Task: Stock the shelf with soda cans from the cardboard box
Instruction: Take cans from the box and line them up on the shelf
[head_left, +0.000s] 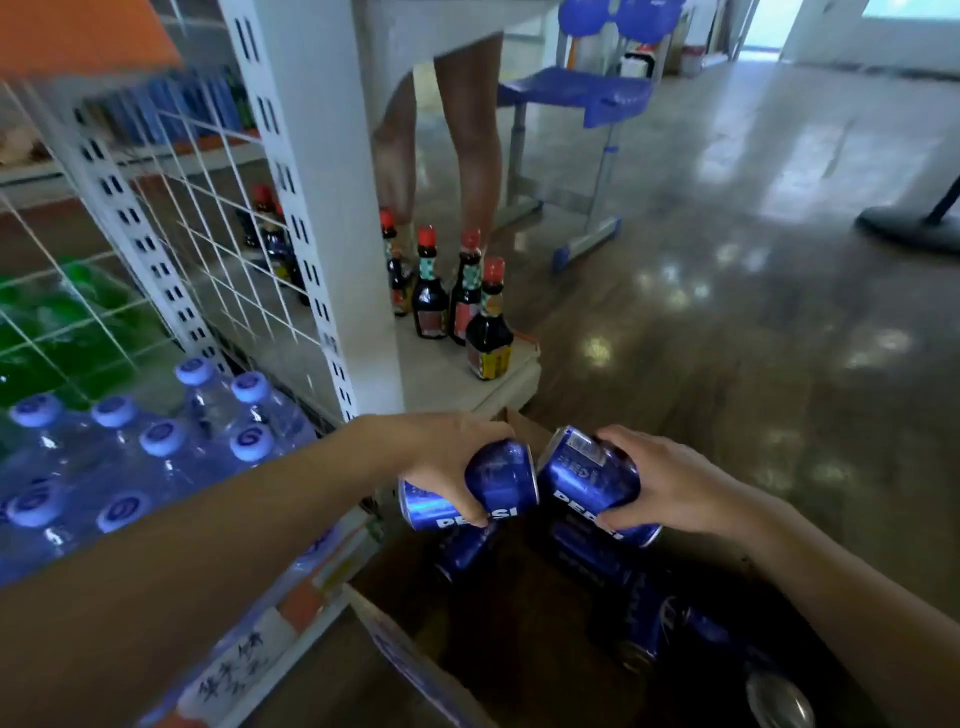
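While spare cans (644, 618) lie inside the cardboard box (400, 649), the left hand (441, 457) and right hand (675, 483) each hold blue soda cans (587, 473) in a closed grip just above the box, none visible on the shelf (291, 208) beside it, so most stocking seems left.

Both your bare forearms reach forward over the cardboard box (395, 644). Above its far end, your left hand (441, 462) and right hand (670, 483) hang close together, each with fingers curled around soda cans (501, 483).
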